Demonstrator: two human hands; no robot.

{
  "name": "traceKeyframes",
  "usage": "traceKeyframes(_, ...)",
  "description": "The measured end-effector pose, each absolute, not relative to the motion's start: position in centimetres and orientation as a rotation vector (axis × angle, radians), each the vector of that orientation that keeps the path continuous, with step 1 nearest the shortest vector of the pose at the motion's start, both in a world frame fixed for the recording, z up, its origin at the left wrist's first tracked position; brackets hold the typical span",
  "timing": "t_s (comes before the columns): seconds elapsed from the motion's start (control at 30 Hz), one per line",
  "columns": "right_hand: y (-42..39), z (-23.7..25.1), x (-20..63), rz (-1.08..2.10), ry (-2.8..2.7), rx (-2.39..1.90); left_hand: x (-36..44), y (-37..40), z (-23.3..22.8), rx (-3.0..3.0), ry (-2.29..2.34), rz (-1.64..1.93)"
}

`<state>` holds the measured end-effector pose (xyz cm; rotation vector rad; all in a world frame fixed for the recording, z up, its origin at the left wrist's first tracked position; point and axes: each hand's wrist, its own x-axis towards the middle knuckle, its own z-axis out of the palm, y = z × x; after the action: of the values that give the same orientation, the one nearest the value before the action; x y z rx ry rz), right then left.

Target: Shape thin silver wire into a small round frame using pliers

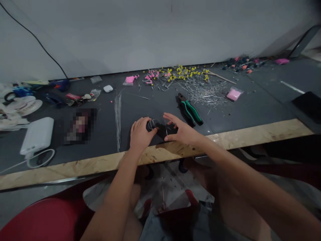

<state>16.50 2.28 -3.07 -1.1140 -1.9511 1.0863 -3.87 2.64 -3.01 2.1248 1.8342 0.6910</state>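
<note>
My left hand [141, 133] is curled at the table's front edge, with a bent loop of thin metal wire [152, 124] between thumb and fingers. Across a small gap, my right hand [182, 131] has its thumb and fingers curved around another thin, nearly upright stretch of wire. Whether both stretches belong to one piece cannot be made out. Dark shadow lies between the hands. Just beyond my right hand rest green-handled pliers [190, 110]. To the left of my left hand lies a bundle of straight wires [117, 122].
Wires with yellow and pink tips [180, 73] are heaped by the wall, beside loose bare wires [205, 90]. A pink packet [234, 94] lies right of them. At left are a white power bank [37, 135] with cable and a white earbud case [108, 88]. A red stool [42, 221] stands below.
</note>
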Motion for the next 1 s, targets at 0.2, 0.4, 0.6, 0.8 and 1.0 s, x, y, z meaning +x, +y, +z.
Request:
traceKeyframes(0.2,2.6,-3.0,15.1,1.172,-1.766,-1.113,-3.6,2.9,-2.9,2.096,1.650,0.712)
traceKeyframes(0.4,2.8,-2.9,14.9,1.209,-1.707,-1.129,-3.2,3.6,-2.4,1.993,1.583,0.674)
traceKeyframes(0.6,2.5,-2.8,14.8,1.244,-1.678,-1.149,-3.3,3.8,-2.2,1.676,1.530,0.813)
traceKeyframes(0.8,1.5,-1.7,15.1,1.336,-1.631,-1.132,-2.3,3.0,-1.0,1.174,1.365,0.866)
traceKeyframes(1.0,0.4,0.7,14.5,1.461,-1.658,-1.127,-1.8,1.6,0.1,0.877,1.178,0.802)
